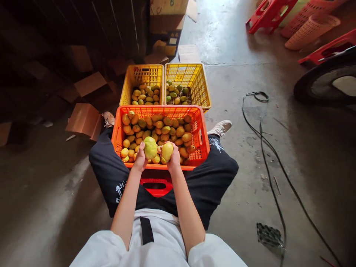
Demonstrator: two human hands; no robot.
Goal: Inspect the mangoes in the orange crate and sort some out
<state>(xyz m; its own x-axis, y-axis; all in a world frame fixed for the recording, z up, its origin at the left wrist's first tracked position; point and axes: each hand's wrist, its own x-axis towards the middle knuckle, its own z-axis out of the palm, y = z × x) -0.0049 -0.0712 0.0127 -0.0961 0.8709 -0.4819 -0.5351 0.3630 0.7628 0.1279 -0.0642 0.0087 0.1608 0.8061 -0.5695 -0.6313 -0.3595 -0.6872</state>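
Note:
My left hand is closed around a large, lumpy yellow-green fruit. A smaller, smoother yellow fruit sits in the grip of my right hand. The two fruits are held side by side, a small gap apart, above the near half of an orange-red plastic crate between my legs. Many oval fruits, yellow to brownish green, fill the crate's floor. I cannot tell their exact kind. My hands and the held fruits hide part of the pile.
Beyond the orange-red crate stand a left yellow crate and a right yellow crate, both holding similar fruits. Cardboard boxes lie to the left. On the right are a black cable, a wheel, pink baskets and red stools.

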